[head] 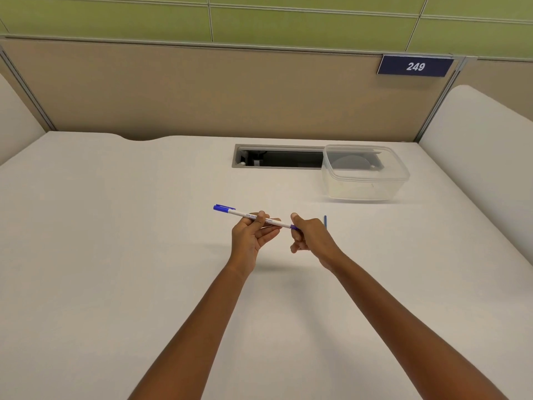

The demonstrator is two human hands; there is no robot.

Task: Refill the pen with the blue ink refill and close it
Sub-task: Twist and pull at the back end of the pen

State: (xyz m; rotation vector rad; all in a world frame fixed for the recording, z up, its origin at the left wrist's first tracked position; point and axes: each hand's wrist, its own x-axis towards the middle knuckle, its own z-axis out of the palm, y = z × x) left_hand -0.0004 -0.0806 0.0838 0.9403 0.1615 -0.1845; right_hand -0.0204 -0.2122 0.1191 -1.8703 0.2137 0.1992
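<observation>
I hold the pen (253, 217) up in front of me with both hands, above the white desk (115, 255). My left hand (253, 236) has the white barrel near its middle: the thumb lies curled over the top and the fingers close in from below, so the barrel is pinched between them, palm turned towards me. The blue capped end sticks out past these fingers, up and away to their left, and the printed lettering on the barrel runs under my thumb. My right hand (310, 235) meets the other end of the pen, where the barrel turns blue; thumb and forefinger pinch that short blue tip, and the remaining fingers are curled loosely below it, holding nothing that I can see. The two hands are close together, with only a short stretch of white barrel showing between them. The blue ink refill (325, 221) shows as a thin blue sliver just beyond the back of my right hand; most of it is hidden by the hand, and I cannot tell whether it lies on the desk or touches my knuckles. Farther out past my right fingers stands a clear plastic container (366, 174), next to a cable slot (277, 157) cut into the desk. Above that, on the beige partition, hangs a number plate (415, 66) reading 249.
</observation>
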